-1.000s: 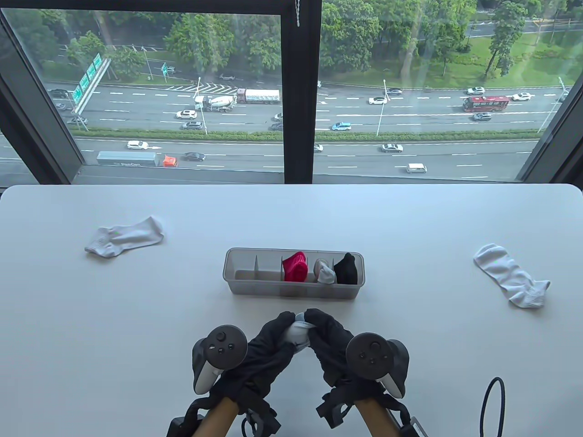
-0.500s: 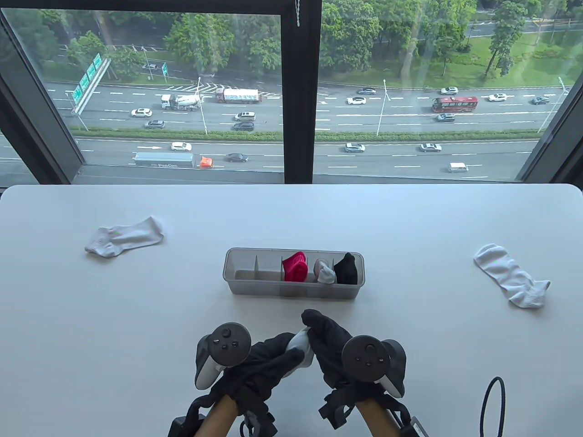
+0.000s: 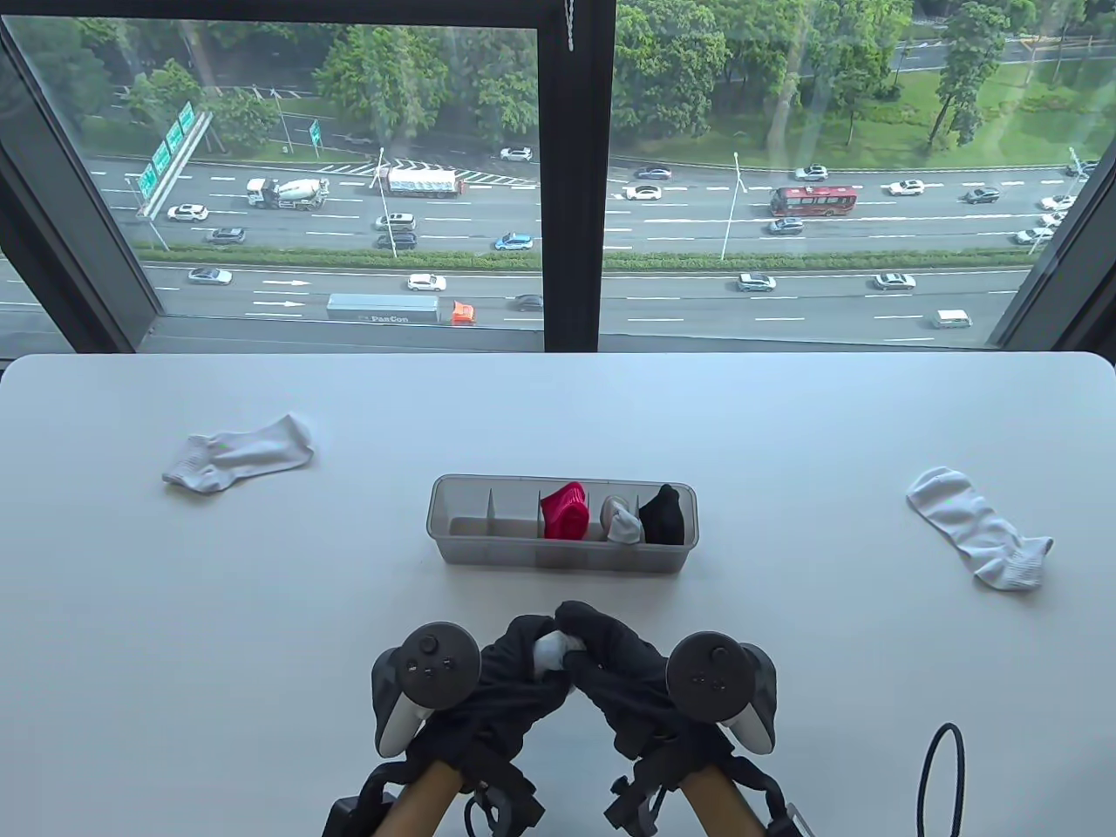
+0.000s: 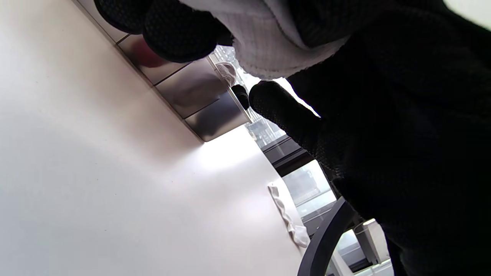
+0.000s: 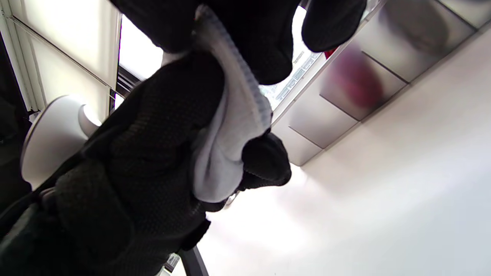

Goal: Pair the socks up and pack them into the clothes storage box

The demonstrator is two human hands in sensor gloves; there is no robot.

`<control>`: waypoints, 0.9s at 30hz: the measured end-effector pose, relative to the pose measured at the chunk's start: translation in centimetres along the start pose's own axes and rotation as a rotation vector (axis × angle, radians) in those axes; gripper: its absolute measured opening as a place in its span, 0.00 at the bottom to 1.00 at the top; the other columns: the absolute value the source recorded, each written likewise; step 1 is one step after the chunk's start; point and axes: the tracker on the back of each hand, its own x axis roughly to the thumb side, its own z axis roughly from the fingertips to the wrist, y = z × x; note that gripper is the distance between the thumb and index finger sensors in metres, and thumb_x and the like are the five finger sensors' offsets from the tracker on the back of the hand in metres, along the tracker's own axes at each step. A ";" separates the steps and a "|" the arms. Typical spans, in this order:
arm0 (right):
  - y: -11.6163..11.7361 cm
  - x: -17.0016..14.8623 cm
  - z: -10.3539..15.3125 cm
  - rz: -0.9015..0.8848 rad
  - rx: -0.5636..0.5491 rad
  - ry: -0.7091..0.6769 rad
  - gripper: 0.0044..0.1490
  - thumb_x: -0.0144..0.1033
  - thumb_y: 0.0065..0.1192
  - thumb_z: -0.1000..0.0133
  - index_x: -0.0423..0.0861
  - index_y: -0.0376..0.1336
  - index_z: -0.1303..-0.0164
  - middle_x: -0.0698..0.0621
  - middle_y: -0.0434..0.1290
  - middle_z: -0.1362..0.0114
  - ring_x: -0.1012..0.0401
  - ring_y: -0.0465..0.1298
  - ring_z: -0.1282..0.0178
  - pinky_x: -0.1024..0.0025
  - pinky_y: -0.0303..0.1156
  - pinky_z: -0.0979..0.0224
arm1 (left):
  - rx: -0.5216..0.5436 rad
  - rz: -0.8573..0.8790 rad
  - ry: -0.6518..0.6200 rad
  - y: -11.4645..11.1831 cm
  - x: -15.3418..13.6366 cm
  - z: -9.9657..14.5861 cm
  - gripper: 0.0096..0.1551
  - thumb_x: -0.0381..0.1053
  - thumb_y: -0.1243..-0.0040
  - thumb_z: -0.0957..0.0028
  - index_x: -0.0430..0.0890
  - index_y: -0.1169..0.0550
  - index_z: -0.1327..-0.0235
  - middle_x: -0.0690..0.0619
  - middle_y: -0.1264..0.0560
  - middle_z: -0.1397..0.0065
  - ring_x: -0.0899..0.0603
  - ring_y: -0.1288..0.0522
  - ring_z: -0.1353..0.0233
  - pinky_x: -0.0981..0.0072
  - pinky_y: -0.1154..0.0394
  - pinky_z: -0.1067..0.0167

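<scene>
Both hands meet over the table's near middle and grip a bunched light grey sock bundle [image 3: 551, 649] between them. My left hand [image 3: 514, 654] curls round it from the left, my right hand [image 3: 602, 641] from the right and over the top. The same sock bundle [image 4: 264, 42] fills the top of the left wrist view, and shows as sock bundle [image 5: 230, 145] in the right wrist view. The clear storage box [image 3: 462, 530] stands just beyond, holding a red pair [image 3: 565, 511], a grey-white pair [image 3: 622, 520] and a black pair [image 3: 663, 514]; its two left compartments hold nothing.
One white sock [image 3: 240, 453] lies at the far left of the white table [image 3: 261, 628], another white sock [image 3: 981, 527] at the far right. A black cable loop [image 3: 942, 776] sits at the near right corner. A window runs behind the table's far edge.
Both hands have kept working the bundle: the right hand's fingers have come over its top and leftward, and less of the sock shows now. The hands sit slightly lower.
</scene>
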 end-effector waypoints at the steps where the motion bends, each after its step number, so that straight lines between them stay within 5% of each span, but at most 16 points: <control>1: -0.2 0.0 0.0 0.022 -0.014 -0.001 0.35 0.39 0.57 0.35 0.44 0.53 0.18 0.44 0.71 0.32 0.53 0.75 0.33 0.41 0.64 0.22 | -0.017 0.014 -0.001 0.0 -0.1 0.0 0.34 0.54 0.41 0.50 0.39 0.33 0.34 0.42 0.22 0.47 0.40 0.20 0.49 0.36 0.29 0.35; 5: -0.6 -1.0 0.0 0.094 -0.070 0.055 0.33 0.39 0.55 0.35 0.40 0.57 0.21 0.46 0.75 0.38 0.56 0.78 0.41 0.45 0.67 0.24 | 0.031 0.049 -0.021 -0.2 -0.2 -0.1 0.37 0.54 0.43 0.44 0.41 0.37 0.26 0.41 0.18 0.47 0.37 0.17 0.49 0.35 0.30 0.33; 7: -0.5 -1.0 0.0 0.090 -0.062 0.050 0.31 0.37 0.54 0.34 0.40 0.58 0.22 0.45 0.75 0.38 0.56 0.78 0.41 0.45 0.68 0.25 | 0.002 -0.055 0.016 -0.5 0.1 -0.1 0.38 0.53 0.46 0.43 0.41 0.43 0.24 0.40 0.20 0.39 0.31 0.19 0.40 0.31 0.34 0.30; 10: 0.0 -0.3 0.0 0.159 -0.062 0.025 0.29 0.34 0.54 0.34 0.41 0.58 0.23 0.43 0.75 0.38 0.54 0.78 0.41 0.44 0.67 0.24 | 0.023 -0.135 0.068 -0.3 0.2 0.1 0.33 0.51 0.44 0.44 0.46 0.34 0.25 0.36 0.33 0.22 0.26 0.34 0.24 0.25 0.43 0.27; 11: 0.0 -0.2 0.0 0.196 -0.048 0.008 0.28 0.34 0.53 0.34 0.42 0.58 0.23 0.44 0.76 0.37 0.54 0.79 0.40 0.45 0.67 0.24 | 0.026 -0.164 0.090 0.0 0.3 0.1 0.32 0.51 0.42 0.44 0.46 0.31 0.26 0.37 0.38 0.21 0.27 0.37 0.23 0.26 0.44 0.27; 14: 0.4 -0.1 -0.1 0.198 -0.045 0.025 0.28 0.34 0.55 0.34 0.43 0.59 0.23 0.44 0.76 0.36 0.53 0.78 0.38 0.44 0.67 0.24 | 0.038 -0.199 0.073 0.2 0.4 0.3 0.31 0.49 0.42 0.47 0.42 0.27 0.29 0.36 0.25 0.34 0.30 0.23 0.37 0.30 0.32 0.33; 19: -0.5 -1.2 -0.2 0.220 -0.085 0.068 0.29 0.36 0.53 0.34 0.43 0.58 0.22 0.46 0.75 0.37 0.57 0.78 0.41 0.46 0.68 0.24 | 0.050 -0.074 -0.016 0.4 0.8 0.4 0.31 0.47 0.49 0.47 0.43 0.29 0.28 0.38 0.22 0.35 0.33 0.20 0.38 0.34 0.27 0.34; 25: -0.5 -1.0 -0.1 0.180 -0.101 0.065 0.29 0.36 0.52 0.33 0.42 0.57 0.22 0.46 0.74 0.37 0.56 0.77 0.40 0.45 0.67 0.24 | 0.043 -0.009 0.025 0.6 -0.2 0.2 0.30 0.47 0.48 0.42 0.51 0.31 0.24 0.39 0.31 0.22 0.30 0.30 0.25 0.31 0.36 0.29; 27: -0.4 -0.9 -0.1 0.213 -0.086 0.063 0.39 0.43 0.54 0.35 0.39 0.51 0.17 0.43 0.70 0.30 0.51 0.74 0.32 0.42 0.64 0.22 | 0.082 0.015 0.048 1.1 -0.4 0.3 0.29 0.47 0.48 0.40 0.55 0.32 0.23 0.39 0.38 0.21 0.30 0.35 0.25 0.31 0.38 0.28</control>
